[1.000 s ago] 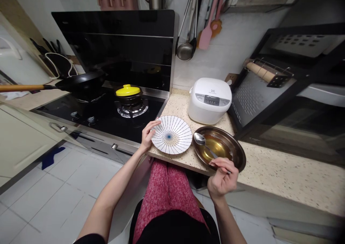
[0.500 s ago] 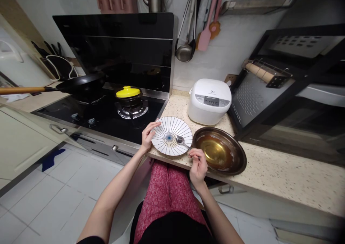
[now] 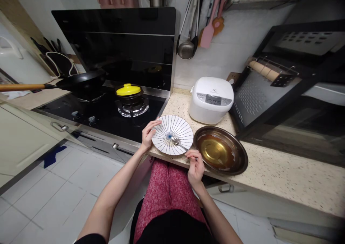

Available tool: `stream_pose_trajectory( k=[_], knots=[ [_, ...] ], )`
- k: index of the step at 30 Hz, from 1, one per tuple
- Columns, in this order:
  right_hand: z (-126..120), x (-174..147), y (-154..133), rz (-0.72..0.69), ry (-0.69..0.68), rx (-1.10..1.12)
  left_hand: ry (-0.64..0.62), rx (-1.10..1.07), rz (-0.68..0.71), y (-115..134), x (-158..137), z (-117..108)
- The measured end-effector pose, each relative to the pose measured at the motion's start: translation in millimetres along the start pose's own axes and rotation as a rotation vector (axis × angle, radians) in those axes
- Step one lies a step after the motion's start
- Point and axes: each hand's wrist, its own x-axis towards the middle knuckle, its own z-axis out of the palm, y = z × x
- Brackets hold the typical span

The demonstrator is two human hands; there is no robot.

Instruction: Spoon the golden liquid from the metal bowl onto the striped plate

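Note:
A white plate [image 3: 172,123] with dark lines fanning out from a blue centre lies near the counter's front edge. My left hand [image 3: 148,134] grips its left rim, with the fingertips over the top. In my right hand [image 3: 196,166] is the handle of a metal spoon [image 3: 176,141], pinched in closed fingers. The spoon's bowl is over the plate, just right of its centre; whether it touches the surface I cannot tell. Right beside the plate stands a wide metal basin [image 3: 239,157] with a golden-looking bottom.
Behind the basin is a white rice cooker [image 3: 211,100]. To the left, a small pot with a yellow lid [image 3: 128,89] sits on the gas stove [image 3: 107,120], and a black wok [image 3: 83,81] is on the far burner. Ladles [image 3: 186,49] and spatulas [image 3: 207,35] hang on the wall.
My right hand has moved slightly left with the spoon, bringing its bowl closer to the plate's centre. The left hand keeps its place on the rim.

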Motion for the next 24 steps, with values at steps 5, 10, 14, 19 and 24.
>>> stream_pose_trajectory(
  k=[5,10,14,19,24],
  knots=[
    [6.3,-2.6,-0.6,0.051,0.015,0.069,-0.002,0.004,0.009,-1.2,-0.1,-0.6],
    [14.0,-4.8,-2.3,0.112,0.04,0.171,-0.01,0.0,0.028,-2.0,0.1,-1.2],
    [14.8,-4.7,-3.4,0.145,0.042,0.23,-0.005,0.012,0.027,-1.4,0.3,-1.1],
    [13.3,-3.4,-7.6,0.167,0.059,0.288,-0.004,0.009,0.025,-0.7,0.6,-0.8],
    [11.0,-2.1,-15.8,0.196,0.084,0.321,-0.013,-0.003,0.041,-0.7,0.4,-0.6]
  ],
)
